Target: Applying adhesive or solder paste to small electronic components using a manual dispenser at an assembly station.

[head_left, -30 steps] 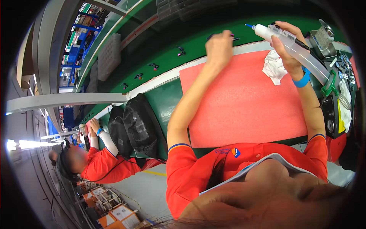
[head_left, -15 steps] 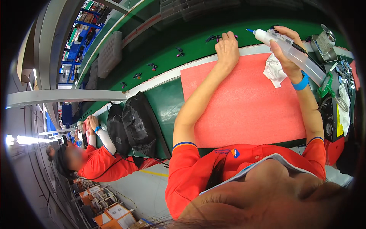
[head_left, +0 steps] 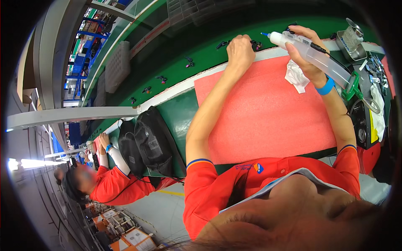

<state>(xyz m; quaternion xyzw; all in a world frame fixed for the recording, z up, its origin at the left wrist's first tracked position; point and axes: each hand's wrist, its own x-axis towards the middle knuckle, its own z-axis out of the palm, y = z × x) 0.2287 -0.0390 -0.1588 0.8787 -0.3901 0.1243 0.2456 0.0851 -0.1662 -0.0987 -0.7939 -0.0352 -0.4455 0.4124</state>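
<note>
My left hand (head_left: 241,53) is closed, fingertips bent down on the far green belt. What its fingers pinch, if anything, is hidden beneath them. A small black part with a purple spot (head_left: 256,45) shows just right of the hand, and another black piece (head_left: 223,44) lies at its left. In my right hand (head_left: 309,52) is a large translucent dispensing syringe (head_left: 320,58) with a white front end, a blue tip and a green end cap. The syringe lies slanted, its tip pointing left, a short way from the part beside my left hand.
A pink foam mat (head_left: 268,113) lies before me with a crumpled white cloth (head_left: 296,76) on it. More small black parts (head_left: 189,62) line the belt (head_left: 176,67). Metal containers (head_left: 351,46) and a black gauge box (head_left: 363,125) stand right, black bags (head_left: 153,140) left, beyond them a co-worker (head_left: 113,180).
The whole view has shifted slightly. The syringe tip has moved a little left toward my left hand, and more of the part at that hand's right side shows.
</note>
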